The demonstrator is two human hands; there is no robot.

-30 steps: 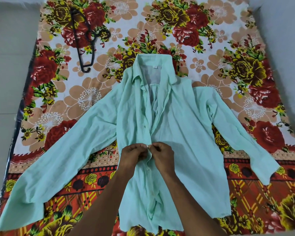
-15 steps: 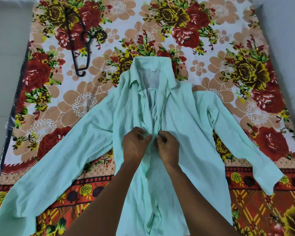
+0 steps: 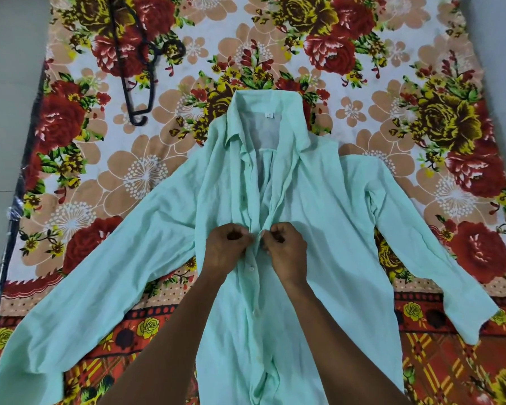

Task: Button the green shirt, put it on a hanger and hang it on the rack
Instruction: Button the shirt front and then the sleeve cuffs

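Observation:
The pale green shirt (image 3: 327, 217) lies face up on the bed with both sleeves spread wide and its collar pointing away from me. My left hand (image 3: 227, 252) pinches the left edge of the front placket at mid-chest. My right hand (image 3: 284, 251) pinches the right edge just across from it, fingertips almost meeting. Two white buttons below my hands sit closed; above them the front gapes open up to the collar. A black hanger (image 3: 139, 68) lies on the bedsheet at the upper left, apart from the shirt.
A floral bedsheet (image 3: 421, 118) in red, yellow and peach covers the bed. Grey floor (image 3: 9, 97) runs along the left side and grey surface shows at the far right. No rack is in view.
Both hands have moved up the placket towards the collar, from the lower button position to mid-chest. The view shifted slightly closer.

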